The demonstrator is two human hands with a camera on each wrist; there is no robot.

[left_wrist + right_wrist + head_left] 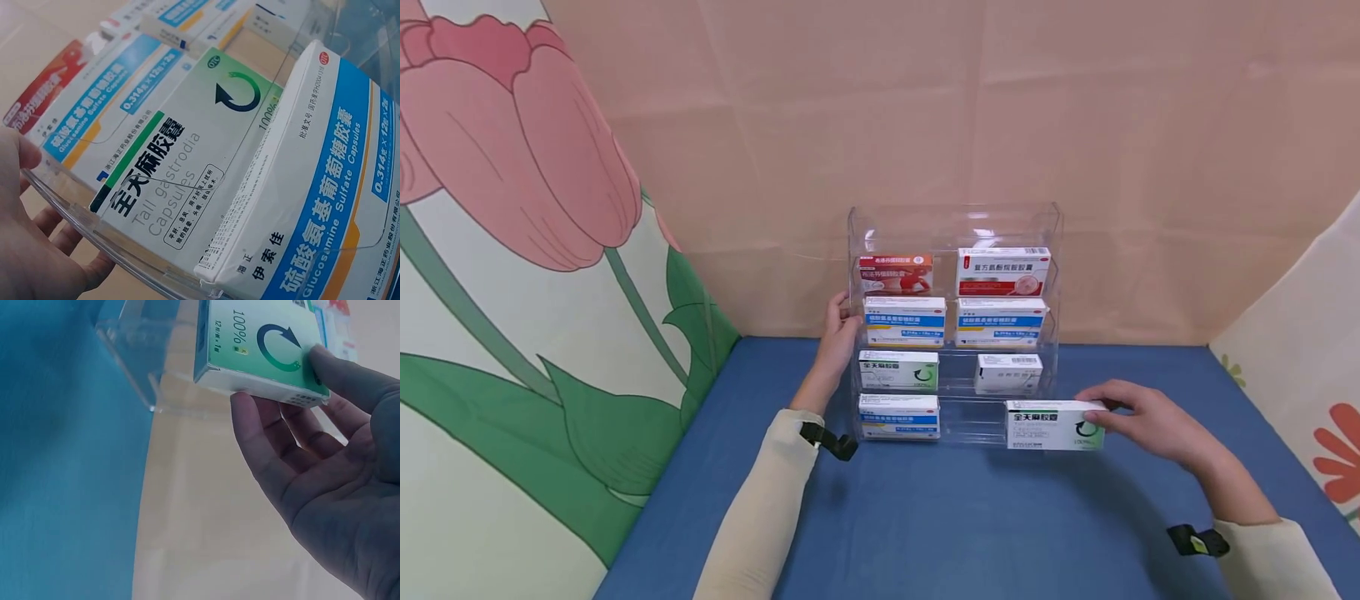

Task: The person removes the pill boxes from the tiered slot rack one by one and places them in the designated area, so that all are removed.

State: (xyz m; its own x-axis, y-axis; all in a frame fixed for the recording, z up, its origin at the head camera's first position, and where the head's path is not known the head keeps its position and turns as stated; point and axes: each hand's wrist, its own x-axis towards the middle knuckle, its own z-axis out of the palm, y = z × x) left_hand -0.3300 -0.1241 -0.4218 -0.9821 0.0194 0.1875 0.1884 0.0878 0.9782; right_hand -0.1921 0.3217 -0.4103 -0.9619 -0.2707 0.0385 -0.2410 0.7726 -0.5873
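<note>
A clear plastic tiered display rack (970,218) stands upright on the blue table, with medicine boxes on its tiers. My left hand (839,335) holds the rack's left side edge; in the left wrist view its thumb and fingers lie around that rim. My right hand (1150,421) pinches a white and green capsule box (1048,425) by its right end, thumb in front, in front of the bottom tier's right part. A matching green-ended box (891,372) sits on the tier above at left. Left on the bottom tier is a white and blue capsule box (898,419).
Higher tiers hold a red box (895,275), a white and red box (1003,273) and two white and blue boxes. A small white box (1008,375) sits right on the third tier. A beige backdrop (775,183) hangs behind; a tulip-printed panel (535,167) flanks the left.
</note>
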